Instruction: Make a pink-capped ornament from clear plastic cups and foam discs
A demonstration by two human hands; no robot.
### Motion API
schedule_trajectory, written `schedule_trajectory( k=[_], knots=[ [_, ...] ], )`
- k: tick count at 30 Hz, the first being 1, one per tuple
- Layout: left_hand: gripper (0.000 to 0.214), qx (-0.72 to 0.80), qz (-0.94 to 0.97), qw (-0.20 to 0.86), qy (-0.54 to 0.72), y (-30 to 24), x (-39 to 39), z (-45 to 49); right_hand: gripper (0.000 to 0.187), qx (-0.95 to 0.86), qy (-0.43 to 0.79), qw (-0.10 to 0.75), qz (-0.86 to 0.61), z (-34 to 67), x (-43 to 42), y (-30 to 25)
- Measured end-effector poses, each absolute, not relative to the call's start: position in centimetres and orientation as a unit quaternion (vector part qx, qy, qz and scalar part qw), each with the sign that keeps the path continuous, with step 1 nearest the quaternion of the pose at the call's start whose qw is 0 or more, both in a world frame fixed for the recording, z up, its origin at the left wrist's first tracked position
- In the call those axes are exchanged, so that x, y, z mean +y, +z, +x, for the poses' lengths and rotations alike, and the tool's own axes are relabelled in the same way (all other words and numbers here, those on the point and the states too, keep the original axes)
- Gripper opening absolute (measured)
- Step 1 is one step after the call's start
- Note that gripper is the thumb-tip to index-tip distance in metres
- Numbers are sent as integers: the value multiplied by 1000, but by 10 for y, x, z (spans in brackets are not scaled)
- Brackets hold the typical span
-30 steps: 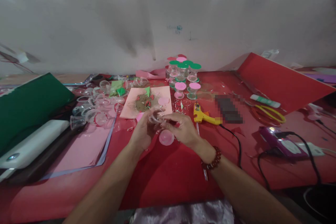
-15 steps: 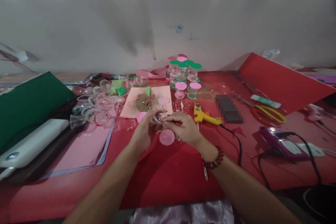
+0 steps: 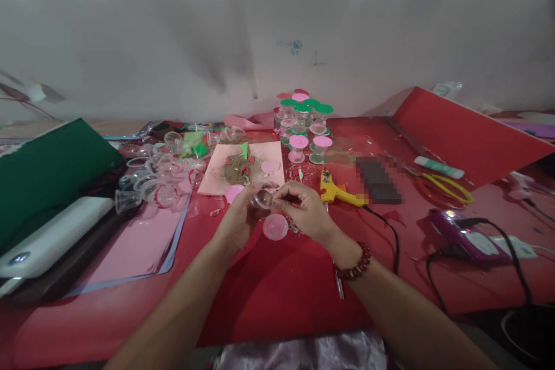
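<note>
A small clear plastic cup (image 3: 262, 199) is in my left hand (image 3: 237, 217), its round rim turned up toward me. My right hand (image 3: 301, 211) pinches at the right side of that rim; whether a scrap is between its fingertips is too small to see. Just below my hands a pink paper disc (image 3: 275, 227) lies on the red table (image 3: 277, 295). Beyond my fingers is a pale pink sheet (image 3: 212, 176) with a brown, scrap-covered patch, and another pink disc (image 3: 233, 193) shows beside my left hand.
A yellow glue gun (image 3: 340, 193) with a black cord lies right of my hands. Stacked cups with paper discs (image 3: 299, 143) stand behind. Loose clear cups (image 3: 151, 176) crowd the left. Scissors (image 3: 446, 187), a glue stick (image 3: 437, 167) and a purple device (image 3: 468, 237) lie at right.
The cup has tilted a little so its rim faces me more. My right fingertips have shifted slightly along its edge. The things on the table stay put.
</note>
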State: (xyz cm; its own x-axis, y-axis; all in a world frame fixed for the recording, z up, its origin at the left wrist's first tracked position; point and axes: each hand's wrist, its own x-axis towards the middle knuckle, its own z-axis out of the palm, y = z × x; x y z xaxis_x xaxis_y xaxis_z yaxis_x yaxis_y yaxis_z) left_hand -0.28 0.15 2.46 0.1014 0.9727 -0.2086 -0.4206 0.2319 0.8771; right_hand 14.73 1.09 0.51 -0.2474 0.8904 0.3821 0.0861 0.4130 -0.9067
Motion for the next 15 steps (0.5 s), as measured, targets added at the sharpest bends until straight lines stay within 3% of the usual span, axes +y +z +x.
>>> schedule_trajectory(
  k=[12, 15],
  knots=[
    [23, 425, 350, 651, 522, 25, -1, -1, 16, -561, 414, 568, -436, 158, 22, 3],
    [24, 419, 348, 651, 529, 24, -1, -1, 19, -559, 435, 554, -437, 158, 23, 3]
  ],
)
